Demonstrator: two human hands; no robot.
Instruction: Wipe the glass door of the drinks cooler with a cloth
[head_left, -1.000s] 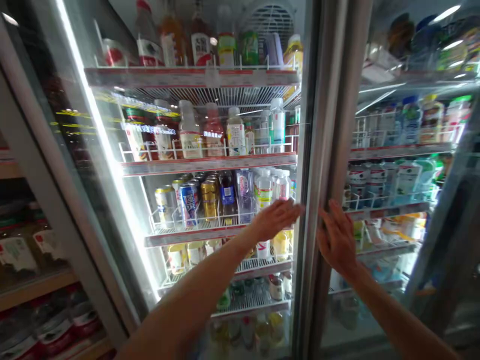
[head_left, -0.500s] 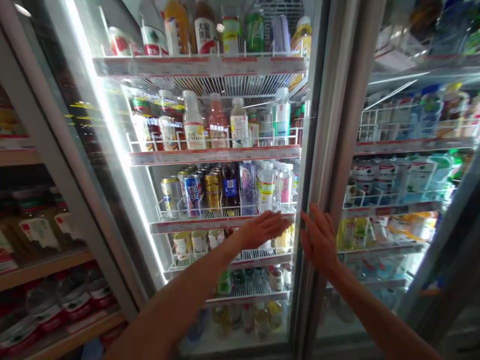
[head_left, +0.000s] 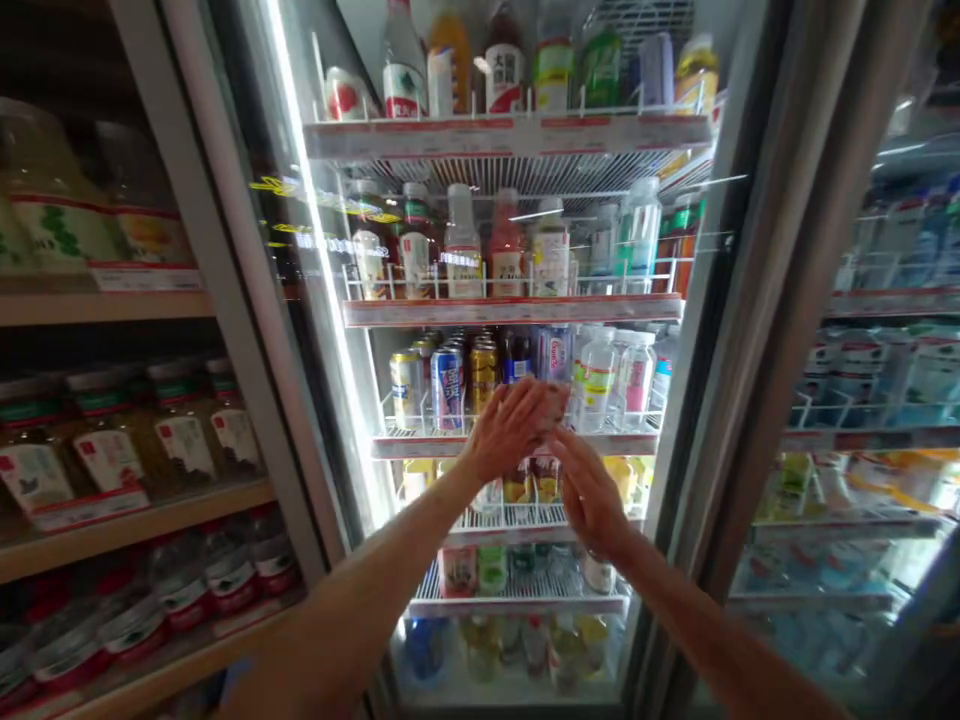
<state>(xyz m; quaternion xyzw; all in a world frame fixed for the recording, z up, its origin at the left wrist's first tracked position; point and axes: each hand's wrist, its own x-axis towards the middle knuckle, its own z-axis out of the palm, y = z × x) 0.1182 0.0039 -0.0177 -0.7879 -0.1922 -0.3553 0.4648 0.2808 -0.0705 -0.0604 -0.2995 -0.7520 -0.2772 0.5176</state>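
My left hand (head_left: pixel 510 430) is raised in front of the glass-fronted drinks cooler, its fingers stretched out and nothing in it. Close beside it, my right hand (head_left: pixel 595 495) points its straight fingers up and left. The fingertips meet or overlap; I cannot tell whether they touch. Past the hands, a wire shelf holds a blue can (head_left: pixel 448 388), a gold can (head_left: pixel 484 375), a dark bottle (head_left: pixel 517 355) partly covered by my left hand, and a clear bottle with a yellow-green label (head_left: pixel 598 380). Neither hand touches a drink.
A metal door frame (head_left: pixel 780 300) runs upright on the right, with another lit cooler behind it. On the left, wooden shelves (head_left: pixel 135 527) carry jars and red-labelled bottles. Glass bottles (head_left: pixel 405 75) stand on the cooler's top shelf. A bright light strip (head_left: pixel 319 250) edges the cooler.
My right hand has left the door frame and moved left to my left hand. The view has shifted left, so more of the wooden shelves shows.
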